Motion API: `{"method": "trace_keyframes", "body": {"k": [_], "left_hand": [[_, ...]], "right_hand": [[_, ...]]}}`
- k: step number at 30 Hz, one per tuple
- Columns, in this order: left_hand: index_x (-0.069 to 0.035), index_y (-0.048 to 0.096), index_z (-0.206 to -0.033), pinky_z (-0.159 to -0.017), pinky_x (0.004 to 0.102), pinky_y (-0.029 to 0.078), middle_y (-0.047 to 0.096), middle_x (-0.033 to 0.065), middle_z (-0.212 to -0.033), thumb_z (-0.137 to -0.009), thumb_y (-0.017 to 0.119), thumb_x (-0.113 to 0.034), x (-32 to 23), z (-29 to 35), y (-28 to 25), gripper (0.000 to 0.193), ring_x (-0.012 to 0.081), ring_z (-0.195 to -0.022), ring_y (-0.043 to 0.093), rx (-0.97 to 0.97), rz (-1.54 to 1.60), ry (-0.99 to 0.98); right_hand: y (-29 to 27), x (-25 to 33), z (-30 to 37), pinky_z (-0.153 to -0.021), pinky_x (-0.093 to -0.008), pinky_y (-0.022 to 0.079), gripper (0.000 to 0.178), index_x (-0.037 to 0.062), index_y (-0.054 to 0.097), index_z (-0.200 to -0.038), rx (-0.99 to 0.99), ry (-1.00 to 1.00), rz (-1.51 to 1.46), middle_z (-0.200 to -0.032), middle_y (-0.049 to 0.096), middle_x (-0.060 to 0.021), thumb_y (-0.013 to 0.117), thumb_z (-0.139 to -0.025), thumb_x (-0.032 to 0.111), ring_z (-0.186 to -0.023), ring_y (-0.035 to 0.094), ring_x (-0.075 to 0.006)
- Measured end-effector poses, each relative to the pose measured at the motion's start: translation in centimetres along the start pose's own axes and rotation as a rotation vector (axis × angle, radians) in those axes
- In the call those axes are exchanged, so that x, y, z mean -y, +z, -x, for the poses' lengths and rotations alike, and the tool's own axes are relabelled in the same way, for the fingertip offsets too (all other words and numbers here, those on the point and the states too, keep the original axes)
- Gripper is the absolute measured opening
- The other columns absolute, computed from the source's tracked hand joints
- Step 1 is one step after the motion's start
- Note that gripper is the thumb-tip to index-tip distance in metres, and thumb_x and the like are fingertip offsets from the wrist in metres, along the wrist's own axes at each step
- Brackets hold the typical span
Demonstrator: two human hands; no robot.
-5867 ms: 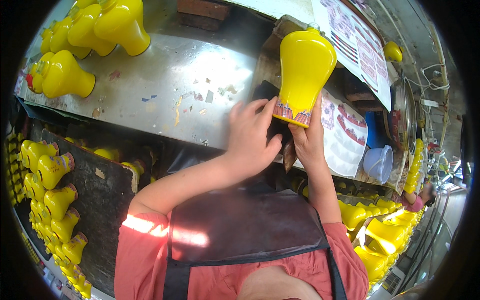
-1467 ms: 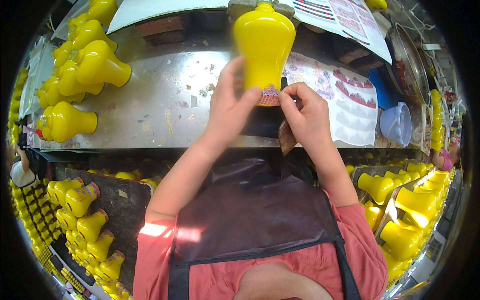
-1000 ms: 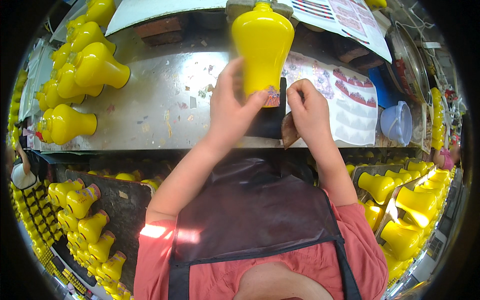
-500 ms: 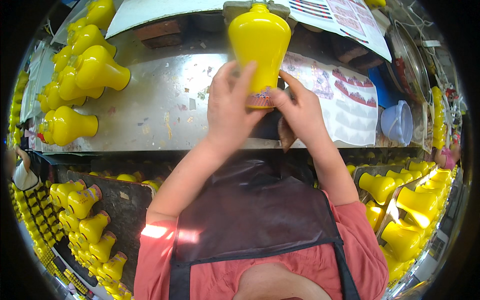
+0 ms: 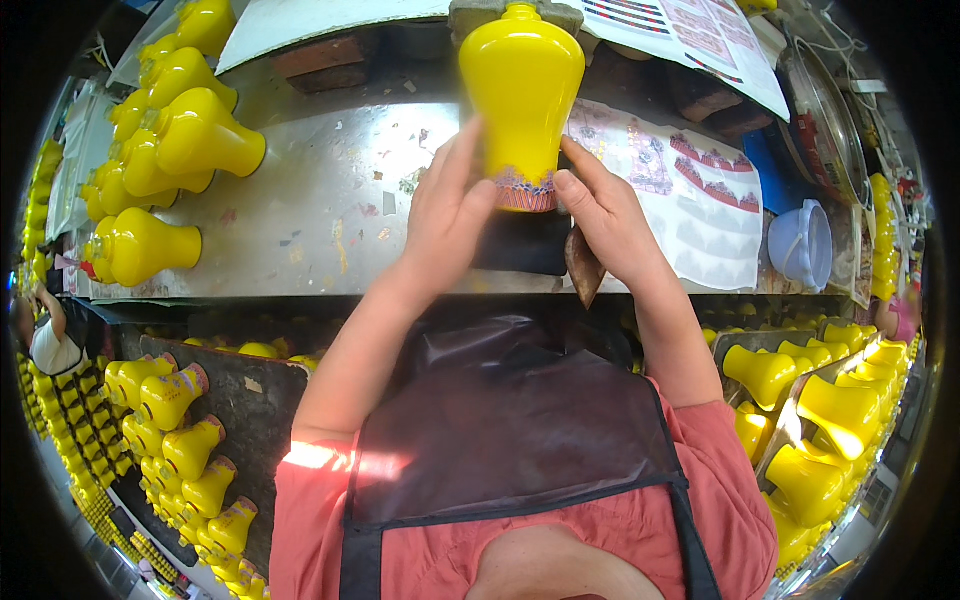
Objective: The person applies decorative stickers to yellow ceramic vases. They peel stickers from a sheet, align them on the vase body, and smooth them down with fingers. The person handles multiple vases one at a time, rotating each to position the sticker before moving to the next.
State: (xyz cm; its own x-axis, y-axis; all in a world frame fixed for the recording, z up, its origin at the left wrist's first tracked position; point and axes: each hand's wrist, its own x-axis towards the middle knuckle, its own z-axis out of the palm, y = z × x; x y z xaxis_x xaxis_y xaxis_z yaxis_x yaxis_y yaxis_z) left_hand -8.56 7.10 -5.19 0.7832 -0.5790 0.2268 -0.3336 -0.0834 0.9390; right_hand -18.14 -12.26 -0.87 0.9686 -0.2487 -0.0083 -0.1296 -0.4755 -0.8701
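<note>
A glossy yellow vase point(image 5: 522, 95) lies in front of me, neck pointing away, against a grey block point(image 5: 480, 18). Around its foot runs a patterned red and blue decal band point(image 5: 526, 192). My left hand point(image 5: 445, 215) is at the vase's left side, fingers stretched out and thumb close to the band. On the other side my right hand point(image 5: 608, 205) grips the foot, thumb in front and fingers partly hidden behind. Below the right palm shows a brown, pointed flat piece point(image 5: 583, 268); whether the hand holds it I cannot tell. A black pad point(image 5: 522, 256) lies under the foot.
Several yellow vases point(image 5: 210, 130) stand at the table's left. Decal sheets point(image 5: 710, 225) and a pale blue bucket point(image 5: 798, 245) are at the right. More vases fill racks on the lower left point(image 5: 190, 450) and lower right point(image 5: 810, 480). Another person point(image 5: 55, 340) is at the far left.
My left hand has drawn back a little to the left, uncovering more of the decal band. The right thumb has shifted slightly right at the foot.
</note>
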Motion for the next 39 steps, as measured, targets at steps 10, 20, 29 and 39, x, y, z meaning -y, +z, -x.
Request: {"method": "trace_keyframes", "body": {"k": [10,20,29,39], "left_hand": [[-0.004,0.035,-0.158,-0.114,0.0453,0.039,0.050,0.0228,-0.147,-0.097,0.060,-0.021,-0.4,-0.1,1.0,0.068,0.0384,-0.134,0.051,-0.052,0.001,-0.047],[-0.005,0.032,-0.160,-0.114,0.0466,0.038,0.049,0.0231,-0.148,-0.097,0.059,-0.020,-0.3,-0.1,1.2,0.069,0.0398,-0.136,0.050,-0.041,-0.035,-0.034],[-0.004,0.027,-0.160,-0.116,0.0488,0.037,0.047,0.0243,-0.147,-0.088,0.073,-0.028,-1.3,-0.3,1.5,0.089,0.0411,-0.137,0.047,-0.043,-0.009,-0.091],[-0.001,0.025,-0.161,-0.114,0.0480,0.038,0.048,0.0267,-0.143,-0.092,0.070,-0.031,-2.0,0.1,2.1,0.088,0.0401,-0.130,0.052,-0.125,0.117,-0.152]], "right_hand": [[-0.1,0.6,0.1,-0.067,-0.0311,0.052,0.066,0.0055,0.050,-0.151,0.035,0.115,-0.053,-0.093,0.071,-0.0145,0.069,-0.093,0.031,-0.069,0.064,-0.0160],[0.9,0.7,0.4,-0.070,-0.0298,0.052,0.066,0.0070,0.051,-0.152,-0.038,0.152,-0.102,-0.095,0.071,-0.0136,0.070,-0.093,0.032,-0.070,0.061,-0.0133],[0.7,0.9,0.5,-0.075,-0.0321,0.054,0.061,0.0077,0.050,-0.151,-0.004,0.137,-0.032,-0.102,0.072,-0.0171,0.063,-0.098,0.033,-0.076,0.067,-0.0195],[0.6,-0.2,0.1,-0.094,-0.0335,0.052,0.053,0.0086,0.047,-0.153,-0.004,0.010,-0.134,-0.120,0.071,-0.0170,0.053,-0.104,0.027,-0.105,0.069,-0.0232]]}}
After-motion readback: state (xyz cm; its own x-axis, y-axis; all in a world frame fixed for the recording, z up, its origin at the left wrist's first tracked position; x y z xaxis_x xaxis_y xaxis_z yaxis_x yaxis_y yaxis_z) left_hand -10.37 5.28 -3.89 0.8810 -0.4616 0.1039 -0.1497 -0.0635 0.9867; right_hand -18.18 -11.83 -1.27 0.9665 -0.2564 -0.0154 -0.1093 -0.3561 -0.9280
